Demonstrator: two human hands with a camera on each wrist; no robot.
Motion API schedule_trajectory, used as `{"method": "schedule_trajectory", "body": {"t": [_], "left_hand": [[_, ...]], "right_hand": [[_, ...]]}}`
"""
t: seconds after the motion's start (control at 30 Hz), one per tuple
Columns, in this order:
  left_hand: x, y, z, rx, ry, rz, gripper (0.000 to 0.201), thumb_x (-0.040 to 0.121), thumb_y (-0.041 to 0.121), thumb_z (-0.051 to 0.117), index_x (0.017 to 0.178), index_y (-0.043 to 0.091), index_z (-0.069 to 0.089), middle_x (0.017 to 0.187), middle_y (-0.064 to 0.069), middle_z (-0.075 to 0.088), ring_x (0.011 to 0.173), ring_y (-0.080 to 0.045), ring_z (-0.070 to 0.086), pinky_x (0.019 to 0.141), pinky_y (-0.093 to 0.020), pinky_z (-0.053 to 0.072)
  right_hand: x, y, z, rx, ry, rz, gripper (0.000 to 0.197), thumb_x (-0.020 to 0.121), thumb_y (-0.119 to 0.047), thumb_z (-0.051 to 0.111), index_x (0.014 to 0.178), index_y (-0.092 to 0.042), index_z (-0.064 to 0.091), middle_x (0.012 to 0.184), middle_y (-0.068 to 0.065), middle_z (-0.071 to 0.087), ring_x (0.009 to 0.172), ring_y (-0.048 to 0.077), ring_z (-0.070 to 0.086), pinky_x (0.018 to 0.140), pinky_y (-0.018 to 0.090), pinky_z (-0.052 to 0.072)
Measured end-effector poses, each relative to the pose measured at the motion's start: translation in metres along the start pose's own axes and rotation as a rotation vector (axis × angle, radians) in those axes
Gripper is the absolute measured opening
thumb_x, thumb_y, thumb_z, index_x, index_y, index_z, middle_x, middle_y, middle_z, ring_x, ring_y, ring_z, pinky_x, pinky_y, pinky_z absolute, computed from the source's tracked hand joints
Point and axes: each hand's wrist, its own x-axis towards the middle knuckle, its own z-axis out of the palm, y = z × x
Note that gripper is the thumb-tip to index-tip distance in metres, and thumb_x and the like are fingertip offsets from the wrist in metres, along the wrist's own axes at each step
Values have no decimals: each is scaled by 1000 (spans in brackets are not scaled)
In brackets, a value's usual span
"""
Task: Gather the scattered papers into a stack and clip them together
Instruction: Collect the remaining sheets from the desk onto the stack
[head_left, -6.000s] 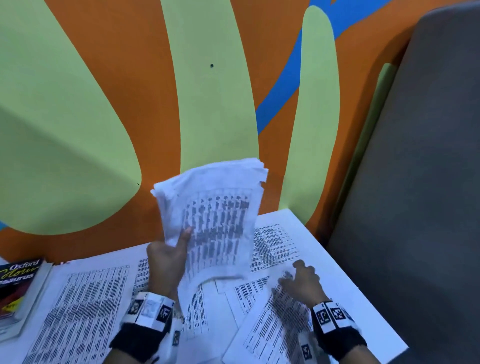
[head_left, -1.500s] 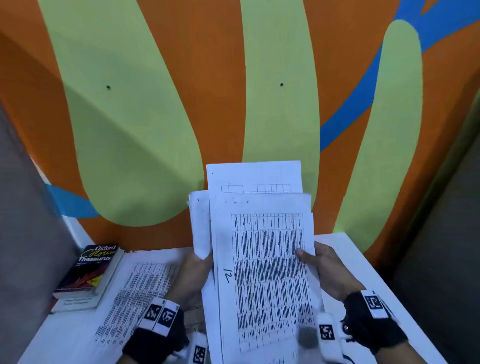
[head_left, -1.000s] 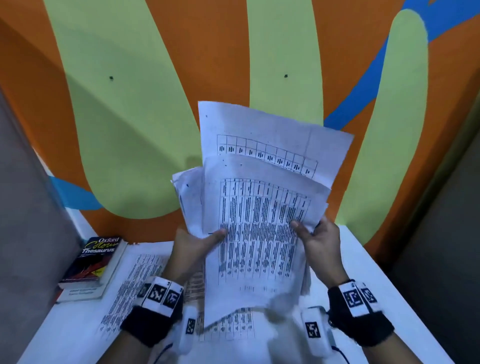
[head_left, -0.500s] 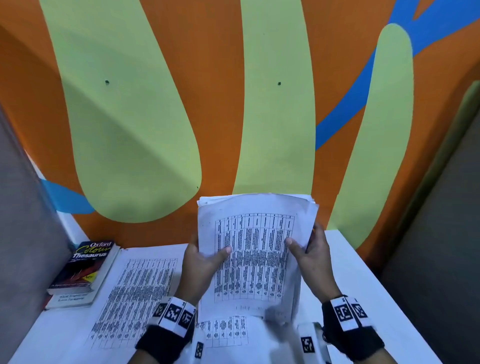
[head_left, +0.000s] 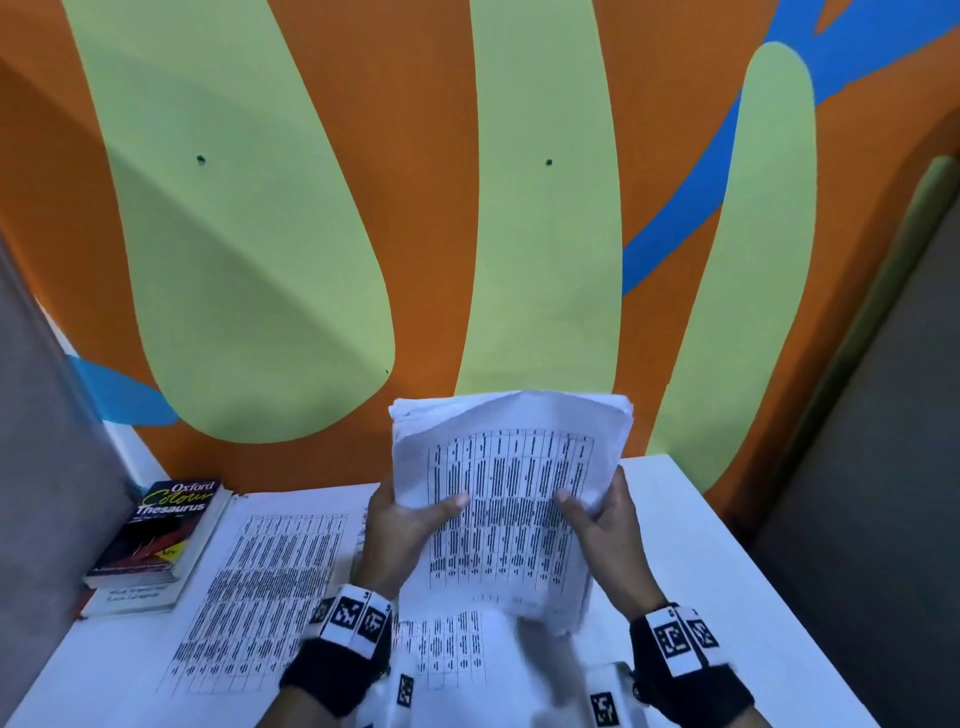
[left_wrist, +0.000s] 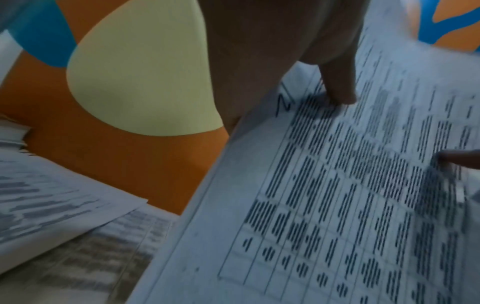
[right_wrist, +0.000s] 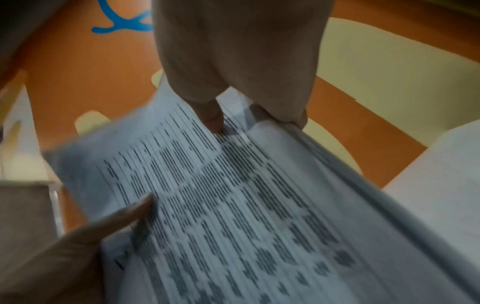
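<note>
Two hands, left hand (head_left: 400, 525) and right hand (head_left: 605, 519), now pinch the squared-up paper stack (head_left: 506, 499) upright right of the thesaurus (head_left: 161, 530), fanned sheets since aligned; loose sheets (head_left: 260, 587) remain, unclipped.

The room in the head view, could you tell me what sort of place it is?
Probably a school or library study nook: a white desk strewn with printed sheets, an Oxford thesaurus, and a bright painted wall.
</note>
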Motion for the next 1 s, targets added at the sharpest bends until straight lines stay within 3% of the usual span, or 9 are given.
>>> {"method": "schedule_trajectory", "body": {"t": [0.17,0.27,0.37,0.57,0.73,0.77,0.87,0.93,1.0], "left_hand": [[-1,-1,9,-12,46,14,36,61,17,87,90,1,70,87,-11,75,85,-28,71,71,-32,59],[1,-1,1,1,21,4,55,50,39,88,93,10,71,91,-5,76,87,-21,71,76,-36,56],[-6,-4,0,79,-94,-18,43,64,27,85,102,24,65,94,9,74,88,-5,68,75,-22,51],[-2,-9,2,98,-26,-25,21,69,12,81,84,18,69,73,18,73,71,1,68,58,-8,47],[-11,-14,3,163,-85,-25,19,76,31,75,70,20,62,58,-13,65,54,-14,59,58,-23,45],[-13,-12,3,151,-70,-26,24,74,39,75,70,19,61,57,-20,59,53,-18,55,59,-25,43],[-15,5,-5,181,10,-17,30,72,44,71,65,19,57,51,-11,42,47,-15,41,52,-24,34],[-15,18,-21,201,74,5,31,73,43,68,62,18,54,42,0,40,39,-15,38,42,-20,31],[-11,30,-45,266,178,45,36,74,43,66,56,15,52,34,4,39,29,-8,37,34,-19,30]], "right_hand": [[-2,-6,3,-37,42,-37,32,93,1,53,112,-24,50,103,-14,62,88,-20,58,71,1,43],[0,-6,-2,5,47,-33,32,91,-2,58,119,-15,51,110,-5,67,99,-4,63,82,14,50],[-7,8,-4,1,33,39,37,89,-6,62,121,-19,49,117,2,65,109,11,62,91,30,51],[-8,10,-1,-16,51,17,26,90,1,56,111,-13,49,104,-5,64,88,-9,62,71,6,47],[-17,19,1,-59,14,57,24,94,1,50,113,-15,51,110,-5,64,93,-13,60,74,3,45],[-15,15,3,-76,24,39,21,93,2,51,108,-13,53,103,-4,65,87,-13,60,70,3,44],[-1,2,9,-135,98,-22,14,90,0,59,96,-10,52,84,-4,58,70,-8,55,59,5,39],[11,-3,20,-136,163,-19,22,87,-7,66,103,-13,51,88,-3,58,75,-4,57,62,6,42],[18,2,38,-140,185,75,33,86,-14,68,113,-14,50,100,6,60,86,15,61,67,15,44]]}}
